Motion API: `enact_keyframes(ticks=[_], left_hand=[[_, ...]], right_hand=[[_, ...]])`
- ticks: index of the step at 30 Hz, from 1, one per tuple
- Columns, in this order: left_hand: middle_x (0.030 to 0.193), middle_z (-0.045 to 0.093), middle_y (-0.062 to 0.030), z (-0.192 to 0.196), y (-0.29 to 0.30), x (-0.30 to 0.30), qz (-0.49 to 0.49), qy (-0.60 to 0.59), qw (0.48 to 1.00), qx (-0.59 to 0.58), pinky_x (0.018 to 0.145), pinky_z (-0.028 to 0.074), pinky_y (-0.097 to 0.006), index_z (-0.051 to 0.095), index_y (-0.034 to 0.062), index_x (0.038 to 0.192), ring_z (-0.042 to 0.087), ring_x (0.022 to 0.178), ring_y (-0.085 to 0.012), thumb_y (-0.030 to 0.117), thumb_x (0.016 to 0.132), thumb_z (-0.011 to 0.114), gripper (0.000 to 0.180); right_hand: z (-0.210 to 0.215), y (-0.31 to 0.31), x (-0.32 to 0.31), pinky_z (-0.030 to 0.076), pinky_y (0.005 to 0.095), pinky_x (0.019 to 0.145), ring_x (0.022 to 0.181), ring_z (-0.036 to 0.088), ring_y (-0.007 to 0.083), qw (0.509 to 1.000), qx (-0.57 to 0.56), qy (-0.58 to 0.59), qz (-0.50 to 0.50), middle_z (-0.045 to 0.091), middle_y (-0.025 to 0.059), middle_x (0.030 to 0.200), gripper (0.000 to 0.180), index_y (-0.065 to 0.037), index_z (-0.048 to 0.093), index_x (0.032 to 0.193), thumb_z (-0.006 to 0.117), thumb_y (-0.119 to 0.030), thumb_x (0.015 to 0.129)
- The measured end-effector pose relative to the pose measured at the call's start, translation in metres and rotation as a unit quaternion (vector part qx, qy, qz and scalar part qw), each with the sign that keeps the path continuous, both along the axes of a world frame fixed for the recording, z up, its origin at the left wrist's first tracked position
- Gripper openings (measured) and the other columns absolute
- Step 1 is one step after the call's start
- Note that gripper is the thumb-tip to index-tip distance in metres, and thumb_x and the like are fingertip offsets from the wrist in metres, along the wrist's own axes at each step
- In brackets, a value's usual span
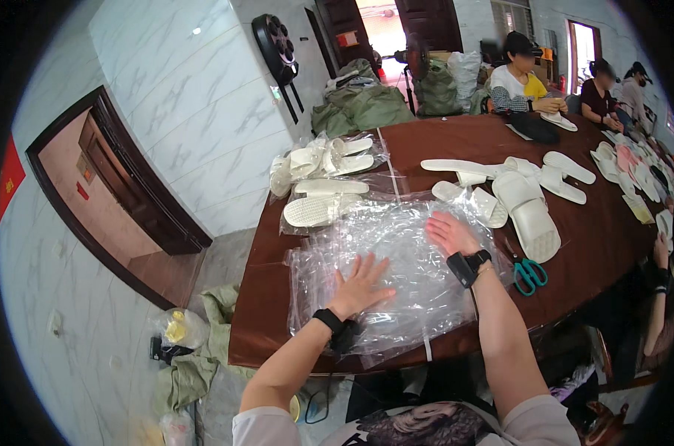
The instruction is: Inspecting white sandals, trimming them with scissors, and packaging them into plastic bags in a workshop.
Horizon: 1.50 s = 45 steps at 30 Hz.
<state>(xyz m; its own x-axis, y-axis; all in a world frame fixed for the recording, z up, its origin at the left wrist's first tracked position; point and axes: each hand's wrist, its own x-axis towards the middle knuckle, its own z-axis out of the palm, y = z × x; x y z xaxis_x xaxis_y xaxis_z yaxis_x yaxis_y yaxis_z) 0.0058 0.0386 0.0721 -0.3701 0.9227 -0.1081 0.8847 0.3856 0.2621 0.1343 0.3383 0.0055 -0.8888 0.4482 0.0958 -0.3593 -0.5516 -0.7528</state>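
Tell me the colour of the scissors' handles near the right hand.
Teal green; the scissors show best in the head view.

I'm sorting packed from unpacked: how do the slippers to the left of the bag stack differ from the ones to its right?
The left slippers sit sealed inside clear bags; the right slippers lie bare on the table. The left ones are bundled close together; the right ones are spread loosely. The right hand rests closer to the right ones; the left hand presses the bag stack. Both groups are white.

left hand [361,282], right hand [450,232], clear bags [404,275]
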Motion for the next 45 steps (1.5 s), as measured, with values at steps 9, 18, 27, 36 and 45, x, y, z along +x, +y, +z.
enact_keyframes(ticks=[9, 18, 27, 36, 45], left_hand=[[0.148, 0.04, -0.0158, 0.041, -0.013, -0.03, -0.003, -0.139, 0.979, 0.148, 0.108, 0.029, -0.056, 0.046, 0.0172, 0.142, 0.036, 0.137, -0.0339, 0.056, 0.089, 0.058, 0.066], [0.098, 0.07, -0.0173, 0.041, -0.03, -0.265, 0.329, 0.023, 0.887, 0.325, 0.079, 0.051, -0.035, 0.064, -0.0109, 0.107, 0.066, 0.089, -0.0219, 0.034, 0.084, 0.071, 0.051], [0.092, 0.065, -0.0124, 0.056, 0.04, -0.256, 0.316, -0.407, 0.732, 0.445, 0.053, 0.059, -0.037, 0.059, -0.0028, 0.108, 0.067, 0.07, -0.0289, 0.019, 0.085, 0.069, 0.034], [0.076, 0.061, -0.0094, 0.278, 0.013, -0.132, 0.122, 0.1, 0.795, 0.586, 0.067, 0.046, -0.031, 0.063, -0.0032, 0.098, 0.054, 0.07, -0.0146, 0.017, 0.083, 0.067, 0.026], [0.103, 0.065, -0.0214, 0.191, 0.021, 0.095, -0.121, 0.072, 0.956, 0.259, 0.083, 0.049, -0.045, 0.055, 0.0034, 0.124, 0.063, 0.095, -0.0374, 0.028, 0.085, 0.07, 0.049]], right_hand=[[0.063, -0.064, 0.006, 0.047, 0.0311, 0.096, 0.11, 0.061, 0.0163, 0.935, 0.334, -0.112, -0.046, 0.066, 0.0085, 0.118, 0.038, -0.002, 0.055, 0.131, 0.056, -0.02, 0.097], [0.031, -0.067, -0.001, 0.047, 0.0281, 0.091, 0.104, 0.061, 0.0141, 0.918, 0.372, -0.133, -0.028, 0.067, 0.0068, 0.115, 0.033, 0.002, 0.061, 0.122, 0.061, -0.016, 0.094], [0.019, -0.053, 0.008, 0.047, 0.0292, 0.094, 0.107, 0.062, 0.0174, 0.903, 0.403, -0.14, -0.055, 0.067, 0.0099, 0.117, 0.032, 0.002, 0.061, 0.121, 0.06, -0.017, 0.095], [0.019, -0.053, -0.003, 0.048, 0.0286, 0.091, 0.102, 0.061, 0.0158, 0.925, 0.357, -0.123, -0.034, 0.067, 0.0085, 0.112, 0.031, 0.003, 0.061, 0.12, 0.06, -0.014, 0.094], [0.017, -0.058, -0.009, 0.047, 0.0289, 0.089, 0.1, 0.061, 0.0152, 0.931, 0.353, -0.05, -0.074, 0.067, 0.0056, 0.109, 0.039, 0.001, 0.061, 0.121, 0.055, -0.03, 0.098]])
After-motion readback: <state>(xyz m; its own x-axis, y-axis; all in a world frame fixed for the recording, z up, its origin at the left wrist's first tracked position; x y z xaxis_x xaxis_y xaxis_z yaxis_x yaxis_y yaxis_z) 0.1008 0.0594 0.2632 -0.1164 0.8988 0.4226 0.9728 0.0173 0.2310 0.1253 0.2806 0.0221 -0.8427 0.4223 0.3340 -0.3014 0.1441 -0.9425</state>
